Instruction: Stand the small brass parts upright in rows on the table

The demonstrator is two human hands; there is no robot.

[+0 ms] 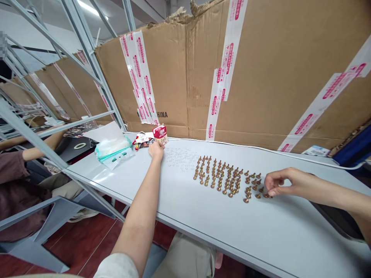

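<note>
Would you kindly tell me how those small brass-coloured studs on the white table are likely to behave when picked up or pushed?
The studs stand on small bases with narrow tops, so a push could tip them. Toppled-looking ones at the right end may roll. Their metallic look suggests heaviness for their size.

My left hand (155,150), my right hand (279,182), one drink carton (160,134), dozens of brass screws (223,179)

Left of the screws lie dozens of tiny white rings (179,159), too many for me to count exactly. Further left are one tissue pack (113,148), one tape roll (80,146) and one other person (17,189), seated, with one forearm showing.
</note>
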